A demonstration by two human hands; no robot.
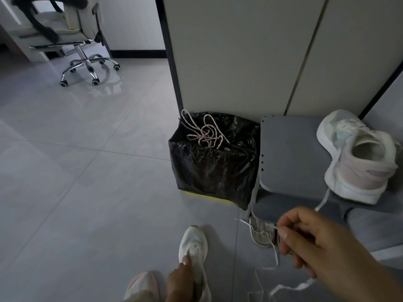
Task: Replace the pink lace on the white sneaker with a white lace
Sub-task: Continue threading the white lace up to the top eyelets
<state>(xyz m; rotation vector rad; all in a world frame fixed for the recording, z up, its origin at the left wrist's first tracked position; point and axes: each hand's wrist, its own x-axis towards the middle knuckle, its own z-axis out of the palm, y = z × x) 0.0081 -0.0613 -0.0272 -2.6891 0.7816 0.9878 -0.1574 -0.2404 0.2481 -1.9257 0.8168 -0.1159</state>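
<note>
A white sneaker with no lace in it is near the bottom centre, toe pointing away. My left hand grips it from below, thumb on its upper. My right hand pinches a white lace that trails down toward the floor. The pink lace lies in a tangle on the black bag of a bin. A second white sneaker, also unlaced, stands tilted on a grey stool.
The grey stool is beside the bin, against a white cabinet. Another shoe lies under the stool. A foot in a pinkish shoe is at the bottom. A wheeled office chair stands far left.
</note>
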